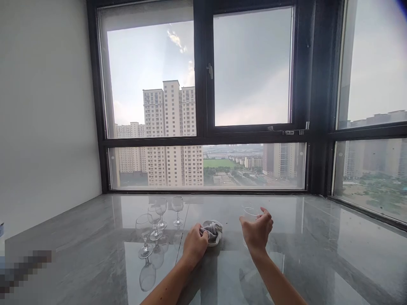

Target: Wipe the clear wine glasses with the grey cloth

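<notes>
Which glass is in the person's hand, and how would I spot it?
Start at the big window and drop to the grey marble counter below it. Right of the cloth under the left hand, the right hand grips a clear glass. The other four glasses stand untouched in a cluster at the left; this one alone is held.
</notes>
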`<state>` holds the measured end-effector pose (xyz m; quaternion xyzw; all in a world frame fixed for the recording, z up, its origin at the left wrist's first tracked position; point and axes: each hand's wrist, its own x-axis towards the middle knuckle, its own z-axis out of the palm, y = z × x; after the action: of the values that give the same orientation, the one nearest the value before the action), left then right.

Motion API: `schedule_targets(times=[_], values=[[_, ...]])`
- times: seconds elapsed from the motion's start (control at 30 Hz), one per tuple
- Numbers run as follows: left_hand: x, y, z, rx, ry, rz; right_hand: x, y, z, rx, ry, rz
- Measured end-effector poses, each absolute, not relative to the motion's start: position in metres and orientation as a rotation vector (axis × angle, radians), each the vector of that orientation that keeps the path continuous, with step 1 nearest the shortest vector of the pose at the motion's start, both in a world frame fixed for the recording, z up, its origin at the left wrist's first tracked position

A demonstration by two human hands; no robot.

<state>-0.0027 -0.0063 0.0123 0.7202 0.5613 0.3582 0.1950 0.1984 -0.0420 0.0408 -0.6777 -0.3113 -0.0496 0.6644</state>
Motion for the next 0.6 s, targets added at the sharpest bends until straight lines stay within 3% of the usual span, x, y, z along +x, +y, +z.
schedule_targets(times=[0.6], values=[[-0.0026,-0.0127,0.0196,2.046,1.59,0.959,0.1975,-0.0471,0.0419,-1.672,-0.646,-0.048]])
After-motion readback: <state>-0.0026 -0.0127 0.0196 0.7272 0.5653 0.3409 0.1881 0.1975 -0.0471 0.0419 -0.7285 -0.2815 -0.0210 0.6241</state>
